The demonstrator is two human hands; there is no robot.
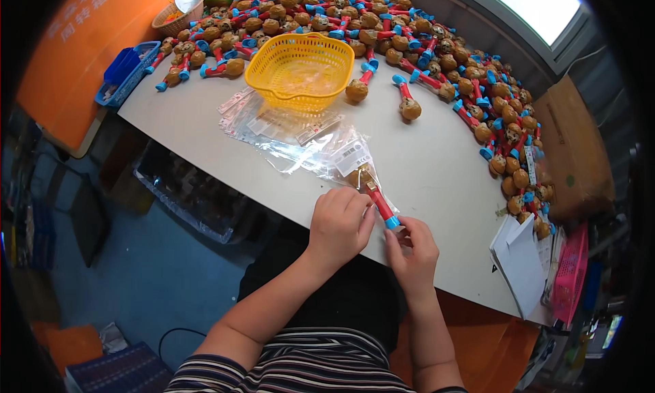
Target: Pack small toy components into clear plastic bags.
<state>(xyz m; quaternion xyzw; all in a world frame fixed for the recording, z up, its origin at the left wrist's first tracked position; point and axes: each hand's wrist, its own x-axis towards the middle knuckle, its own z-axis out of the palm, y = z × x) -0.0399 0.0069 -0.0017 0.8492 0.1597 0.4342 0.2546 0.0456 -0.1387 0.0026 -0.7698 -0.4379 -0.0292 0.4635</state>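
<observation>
A toy with a round brown head, red body and blue end [383, 207] lies slanted at the table's near edge. Around its head and body is a clear plastic bag [350, 154] with a white printed label. My left hand [339, 226] is closed, its fingertips pinching the bag's side beside the red body; the back of the hand hides part of the grip. At the blue end, the thumb and fingers of my right hand [413, 253] close on the bag's near end. Whether they also press on the toy is hard to tell.
A stack of flat clear bags [273, 130] lies beyond my hands, partly under a yellow plastic basket [300, 96]. Loose toys [409, 106] heap along the far and right sides. White papers [518, 263], a pink basket [570, 277] and a cardboard box [573, 147] stand at right.
</observation>
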